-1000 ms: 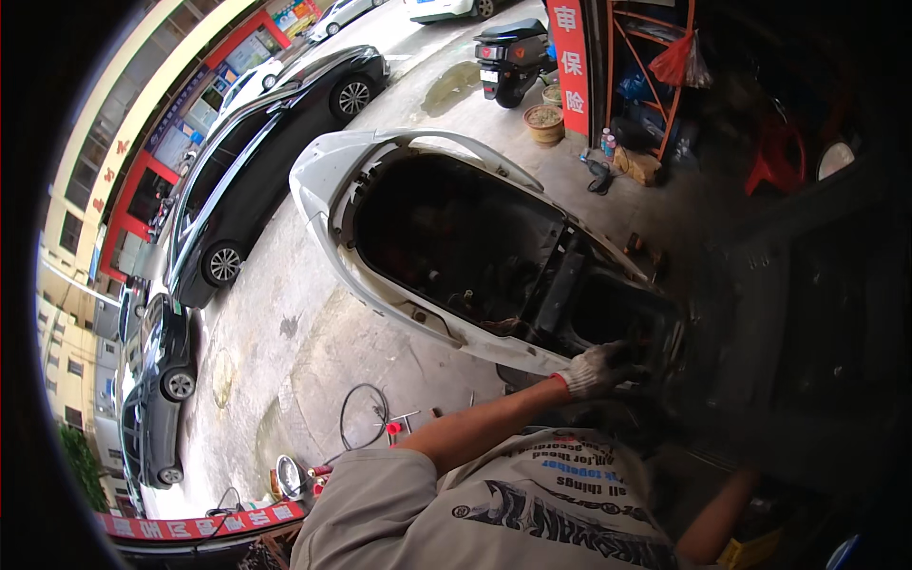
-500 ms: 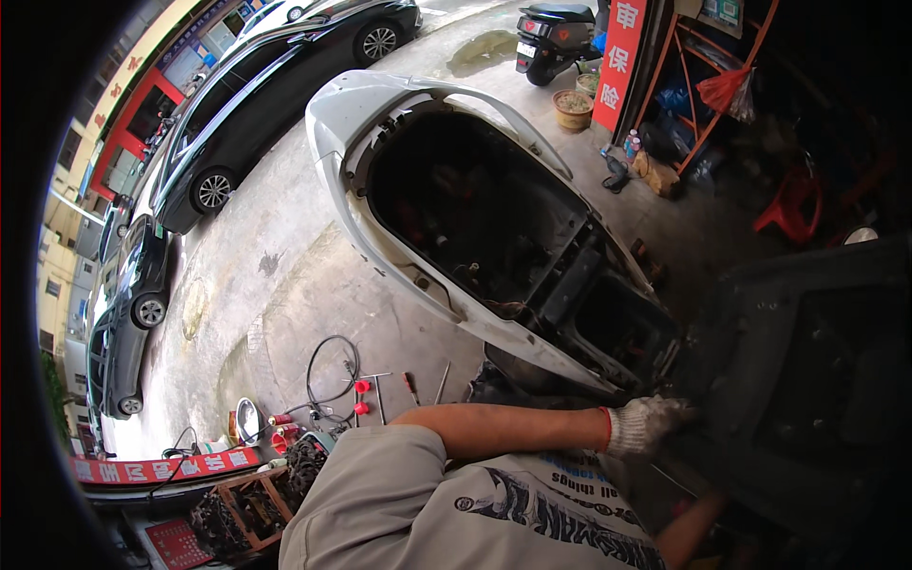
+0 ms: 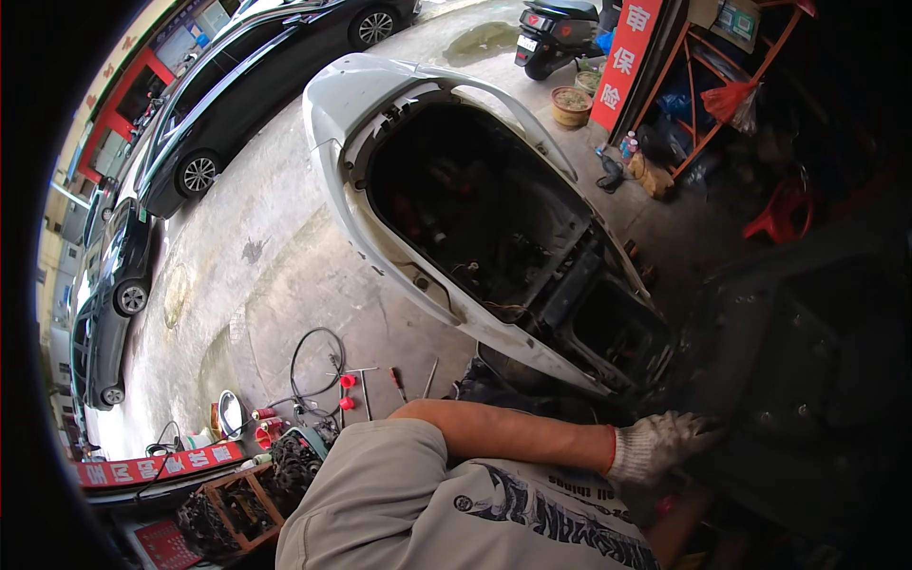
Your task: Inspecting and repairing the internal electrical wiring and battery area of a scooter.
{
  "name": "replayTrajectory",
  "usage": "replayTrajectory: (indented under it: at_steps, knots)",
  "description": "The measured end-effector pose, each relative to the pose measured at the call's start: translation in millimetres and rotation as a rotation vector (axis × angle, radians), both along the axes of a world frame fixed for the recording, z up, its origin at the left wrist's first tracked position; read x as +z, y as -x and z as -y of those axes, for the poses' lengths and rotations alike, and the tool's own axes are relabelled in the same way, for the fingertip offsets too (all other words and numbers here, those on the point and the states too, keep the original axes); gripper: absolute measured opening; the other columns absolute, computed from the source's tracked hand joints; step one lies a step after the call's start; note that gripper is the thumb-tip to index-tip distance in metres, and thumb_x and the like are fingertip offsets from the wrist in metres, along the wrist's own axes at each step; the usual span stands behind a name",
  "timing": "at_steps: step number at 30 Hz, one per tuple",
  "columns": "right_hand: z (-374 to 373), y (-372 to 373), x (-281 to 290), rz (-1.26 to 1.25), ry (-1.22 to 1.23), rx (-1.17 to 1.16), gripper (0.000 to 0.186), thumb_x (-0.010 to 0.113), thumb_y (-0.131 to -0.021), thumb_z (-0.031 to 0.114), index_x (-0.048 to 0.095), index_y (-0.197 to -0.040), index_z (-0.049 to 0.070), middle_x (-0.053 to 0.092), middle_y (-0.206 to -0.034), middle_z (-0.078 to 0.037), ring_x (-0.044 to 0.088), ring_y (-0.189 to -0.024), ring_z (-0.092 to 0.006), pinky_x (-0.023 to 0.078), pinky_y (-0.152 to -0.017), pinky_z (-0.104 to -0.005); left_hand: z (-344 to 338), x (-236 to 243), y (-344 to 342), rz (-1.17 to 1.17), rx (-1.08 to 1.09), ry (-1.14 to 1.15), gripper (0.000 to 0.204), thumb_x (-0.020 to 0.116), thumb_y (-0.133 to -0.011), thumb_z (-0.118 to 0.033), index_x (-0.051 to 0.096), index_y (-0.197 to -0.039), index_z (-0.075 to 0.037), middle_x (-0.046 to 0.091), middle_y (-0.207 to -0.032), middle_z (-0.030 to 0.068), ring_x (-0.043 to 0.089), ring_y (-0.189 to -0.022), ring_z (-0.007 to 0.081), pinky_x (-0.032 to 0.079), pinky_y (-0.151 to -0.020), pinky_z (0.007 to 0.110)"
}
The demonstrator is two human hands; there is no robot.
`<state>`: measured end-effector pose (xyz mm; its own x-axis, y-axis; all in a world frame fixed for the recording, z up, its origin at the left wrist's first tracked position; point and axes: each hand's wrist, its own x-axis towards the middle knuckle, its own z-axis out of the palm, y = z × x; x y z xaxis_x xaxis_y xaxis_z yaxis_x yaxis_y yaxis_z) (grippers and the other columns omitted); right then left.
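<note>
My left arm reaches across to the right, and my left hand [image 3: 662, 446], in a soiled white knit glove with a red cuff edge, is at the near side of a black scooter seat [image 3: 793, 380]. Its fingers stretch out over the seat's dark, screw-studded underside. Low at the right, my right forearm [image 3: 686, 527] shows dimly beside a small red spot; shadow hides the fingers of that hand. Ahead stands a scooter with a white rear body panel [image 3: 347, 100] around an uncovered black compartment [image 3: 503, 190], where loose wiring shows.
On the concrete left of my arm lie a black cable loop [image 3: 296, 366], a T-handle wrench [image 3: 366, 389], a red-handled screwdriver [image 3: 396, 382] and red parts [image 3: 347, 382]. A wooden crate [image 3: 249, 513] sits lower left. Parked cars [image 3: 228, 133] stand beyond; a red stool [image 3: 784, 214] and shelf [image 3: 698, 95] are right.
The gloved left hand has shifted right and slightly nearer along the seat, its fingers more stretched out. The whole view has turned slightly. The scooter stays in place.
</note>
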<state>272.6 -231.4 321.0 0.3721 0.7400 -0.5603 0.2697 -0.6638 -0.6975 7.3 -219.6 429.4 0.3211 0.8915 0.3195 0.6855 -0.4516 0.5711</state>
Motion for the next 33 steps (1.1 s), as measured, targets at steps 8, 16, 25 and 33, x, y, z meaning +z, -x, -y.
replayTrajectory:
  at_steps: [8,16,25,33]
  knots:
    - [40,50,-6,-0.080,-0.041,0.151,0.041,0.061,-0.088,0.019,0.054,-0.121,-0.003,0.058,-0.116,-0.013,0.054,-0.100,-0.0280,0.042,-0.087,-0.0385,40,22,73,0.196,0.192,0.174,0.069,0.051,-0.081,-0.022,0.028,-0.145,-0.010,0.041,-0.141,0.0147,0.063,-0.096,0.0225,0.055,-0.068,0.032]
    - [-88,168,-52,-0.270,-0.047,0.471,0.043,0.062,-0.088,0.020,0.054,-0.123,-0.004,0.057,-0.121,-0.014,0.053,-0.105,-0.0290,0.041,-0.092,-0.0387,83,-52,210,0.912,0.451,0.487,0.061,0.061,-0.078,-0.009,0.041,-0.135,-0.001,0.053,-0.128,0.0210,0.055,-0.114,0.0336,0.046,-0.095,0.039]
    - [-83,259,-81,-0.273,0.085,0.748,0.037,0.061,-0.089,0.013,0.057,-0.122,-0.003,0.062,-0.112,-0.011,0.055,-0.096,-0.0235,0.045,-0.084,-0.0359,70,-271,254,1.405,0.870,0.657,0.051,0.061,-0.080,-0.016,0.048,-0.129,-0.004,0.064,-0.101,0.0069,0.060,-0.078,0.0154,0.050,-0.064,0.030]
    - [-84,195,-166,-0.070,0.014,0.773,0.033,0.058,-0.084,0.010,0.058,-0.116,0.000,0.064,-0.101,-0.012,0.060,-0.080,-0.0204,0.048,-0.070,-0.0348,65,-335,256,1.097,1.040,0.595,0.022,0.056,-0.090,-0.019,0.055,-0.108,-0.006,0.060,-0.079,0.0092,0.062,-0.071,0.0207,0.052,-0.063,0.036]
